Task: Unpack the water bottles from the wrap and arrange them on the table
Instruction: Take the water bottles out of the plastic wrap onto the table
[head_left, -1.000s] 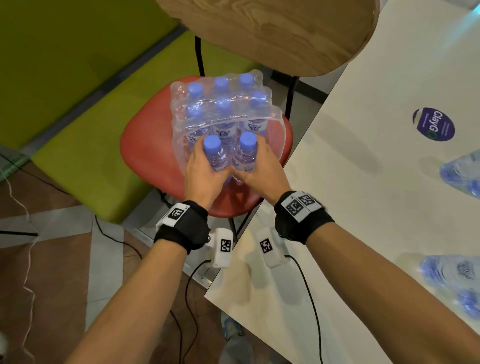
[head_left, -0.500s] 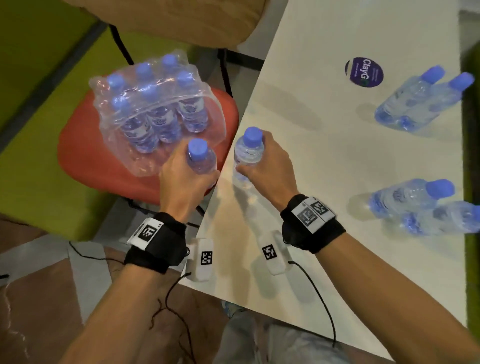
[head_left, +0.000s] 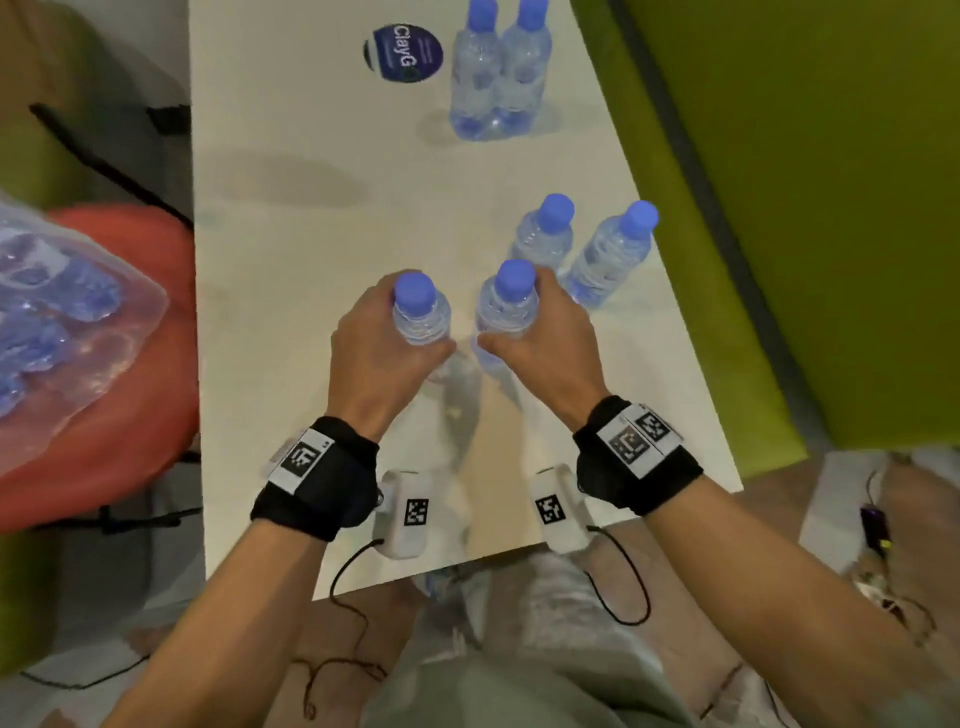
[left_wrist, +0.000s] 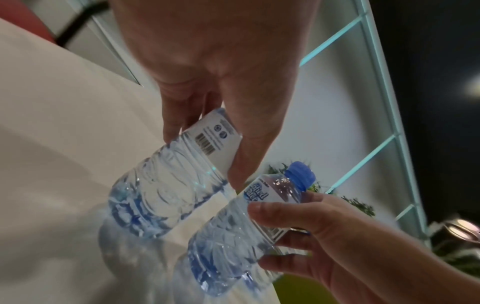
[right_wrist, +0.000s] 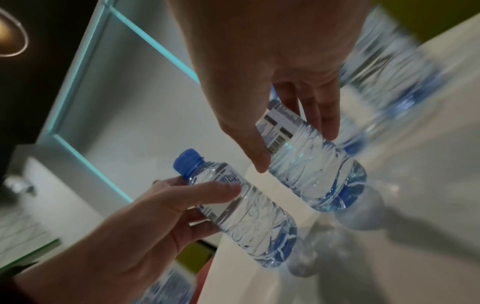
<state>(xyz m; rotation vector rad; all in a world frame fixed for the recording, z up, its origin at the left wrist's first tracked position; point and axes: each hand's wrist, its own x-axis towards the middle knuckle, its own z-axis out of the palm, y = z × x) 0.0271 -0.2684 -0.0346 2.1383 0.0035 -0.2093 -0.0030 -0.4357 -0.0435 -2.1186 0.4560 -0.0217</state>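
Observation:
My left hand (head_left: 379, 343) grips a clear blue-capped water bottle (head_left: 421, 312) upright over the near middle of the white table (head_left: 291, 234). My right hand (head_left: 540, 338) grips a second bottle (head_left: 506, 306) right beside it. In the left wrist view the fingers wrap the label of the left bottle (left_wrist: 168, 185), and in the right wrist view they wrap that of the right bottle (right_wrist: 311, 164). Both bases sit at or just above the tabletop; I cannot tell which. The torn plastic wrap (head_left: 57, 312), with several bottles inside, lies on the red chair (head_left: 130, 415) at left.
Two bottles (head_left: 545, 234) (head_left: 613, 254) stand just beyond my right hand near the table's right edge. Two more (head_left: 478, 78) (head_left: 524, 73) stand at the far end beside a round purple sticker (head_left: 402, 52). A green seat (head_left: 805, 208) borders the right side. Cables trail on the floor.
Both hands pulled a bottle each out of the wrap on the chair and carried them right, over the table, to a spot beside the two standing bottles.

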